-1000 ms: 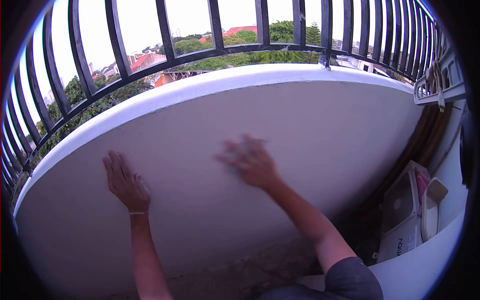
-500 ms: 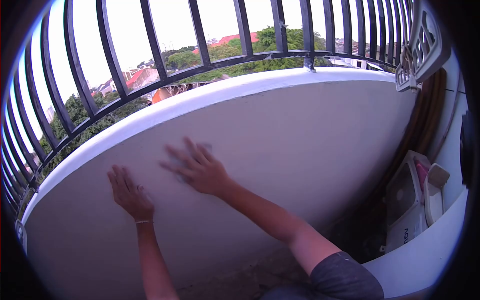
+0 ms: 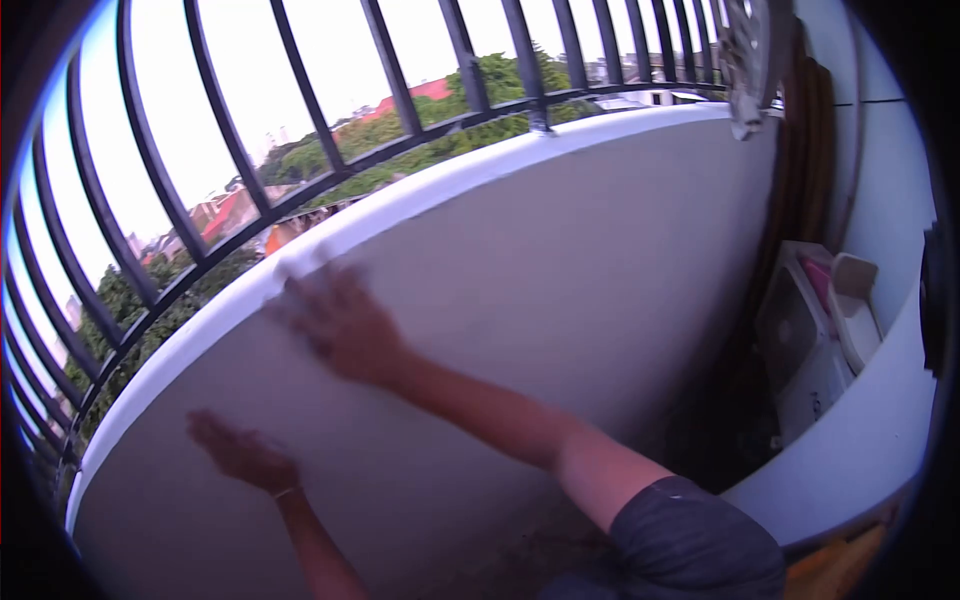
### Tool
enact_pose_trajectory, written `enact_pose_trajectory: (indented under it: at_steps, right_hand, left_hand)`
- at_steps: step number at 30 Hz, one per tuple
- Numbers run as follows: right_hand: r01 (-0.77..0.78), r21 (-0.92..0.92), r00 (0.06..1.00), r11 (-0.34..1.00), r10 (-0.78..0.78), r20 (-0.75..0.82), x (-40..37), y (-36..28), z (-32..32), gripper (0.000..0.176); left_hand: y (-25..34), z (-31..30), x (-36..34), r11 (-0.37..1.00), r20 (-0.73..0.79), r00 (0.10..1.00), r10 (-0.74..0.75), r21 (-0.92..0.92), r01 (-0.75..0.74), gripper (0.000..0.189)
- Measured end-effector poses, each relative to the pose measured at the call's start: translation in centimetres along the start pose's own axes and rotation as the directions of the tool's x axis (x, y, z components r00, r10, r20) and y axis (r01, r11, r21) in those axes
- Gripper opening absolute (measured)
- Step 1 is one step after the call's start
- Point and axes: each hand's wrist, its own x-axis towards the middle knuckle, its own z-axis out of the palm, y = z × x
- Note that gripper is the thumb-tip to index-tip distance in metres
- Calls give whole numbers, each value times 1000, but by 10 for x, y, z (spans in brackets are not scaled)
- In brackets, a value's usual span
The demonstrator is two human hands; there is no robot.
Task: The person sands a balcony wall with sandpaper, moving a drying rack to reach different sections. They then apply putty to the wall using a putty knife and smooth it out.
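A low, smooth balcony wall (image 3: 560,270) with a white top ledge (image 3: 440,190) fills the view ahead. My right hand (image 3: 348,325) is in front of its upper part, fingers spread and blurred, the fingertips overlapping the ledge in this view. Lower and to the left, my left hand (image 3: 243,455) stretches its fingers out toward the left along the wall face. A thin band circles the left wrist. Neither hand shows anything in its grip.
Dark metal railing bars (image 3: 300,90) rise above the ledge. At the right stand a whitish plastic container (image 3: 790,325) with pink inside and brown vertical pipes or poles (image 3: 815,150). A pale slotted plastic piece (image 3: 750,70) hangs by the railing.
My right hand has moved up and left toward the ledge. My left hand has dropped lower and turned its fingers leftward. The camera view has shifted and tilted.
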Motion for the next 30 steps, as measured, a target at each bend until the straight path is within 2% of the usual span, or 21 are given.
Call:
enact_pose_trajectory:
  at_steps: [2, 4, 6, 7, 8, 9, 10, 11, 13, 15, 16, 18, 20, 21, 23, 25, 26, 27, 28, 29, 30]
  right_hand:
    - [70, 184, 985, 980, -97, 143, -55, -13, 7, 69]
    - [16, 27, 979, 1000, -21, 203, -138, 1, 8, 66]
    - [-50, -219, 966, 974, 103, 236, -219, 41, -11, 68]
    - [-150, -236, 968, 960, 191, 164, -243, 71, -28, 61]
    - [-322, -304, 935, 897, 351, 45, -244, 95, -53, 53]
    - [-515, -363, 850, 777, 517, -98, -242, 130, -68, 54]
    - [-758, -235, 650, 609, 672, -354, -211, 150, -83, 57]
    - [-912, -40, 363, 409, 757, -544, -178, 169, -104, 61]
    - [-986, 74, 76, 151, 792, -606, -124, 210, -105, 66]
    - [-902, -78, 386, 425, 711, -587, -58, 185, -108, 66]
    - [-803, -221, 577, 553, 630, -520, -30, 162, -100, 66]
    - [-574, -162, 807, 803, 521, -277, -8, 106, -83, 64]
    - [-330, -53, 943, 943, 327, -60, -41, 60, -50, 64]
    - [-194, 7, 979, 981, 193, 61, -73, 43, -34, 64]
    - [9, 54, 982, 999, -19, 190, -167, 47, -18, 62]
    - [-212, -166, 966, 963, 233, 115, -242, 77, -40, 58]
    - [-383, -234, 923, 894, 381, -53, -256, 104, -54, 55]
    - [-659, -335, 749, 674, 625, -217, -248, 134, -77, 50]
    - [-902, -107, 411, 419, 753, -513, -214, 160, -108, 53]
    - [-984, -118, 180, 136, 797, -576, -219, 219, -98, 55]
    - [-1000, -20, -3, -20, 783, -622, -204, 254, -106, 58]
  left_hand:
    - [-8, 2, -2, 983, -123, 982, -144, 95, 156, 57]
    - [-25, 7, -5, 961, -186, 961, -206, 144, 234, 57]
    - [-47, 10, -18, 912, -233, 926, -297, 218, 348, 58]
    - [-62, 18, -26, 870, -259, 899, -353, 263, 417, 58]
    - [-71, 24, -27, 820, -295, 866, -404, 303, 486, 59]
    - [-73, 27, -24, 819, -327, 868, -372, 324, 473, 59]
    - [-71, 28, -23, 817, -352, 873, -339, 350, 459, 59]
    - [-71, 29, -25, 811, -370, 876, -309, 379, 446, 60]
    - [-78, 34, -30, 827, -366, 883, -294, 366, 427, 59]
    - [-84, 37, -37, 788, -341, 881, -327, 415, 454, 59]
    - [-88, 39, -39, 741, -328, 872, -363, 466, 483, 59]
    - [-98, 43, -45, 646, -315, 845, -432, 546, 534, 61]
    - [-105, 47, -47, 533, -294, 792, -535, 610, 586, 63]
    - [-108, 51, -46, 465, -262, 759, -596, 658, 592, 64]
    - [-114, 63, -33, 307, -193, 674, -713, 779, 547, 67]
    - [-119, 85, -11, 118, -75, 532, -844, 940, 320, 69]
    - [-121, 98, 4, 55, -9, 441, -897, 990, 132, 70]
    - [-118, 111, 18, 24, 31, 365, -930, 999, -22, 72]
    - [-106, 124, 30, 7, 34, 345, -938, 997, -78, 73]
    - [-81, 131, 39, 12, 36, 351, -935, 997, -71, 73]
    - [-54, 138, 48, 40, 22, 444, -896, 999, 31, 73]
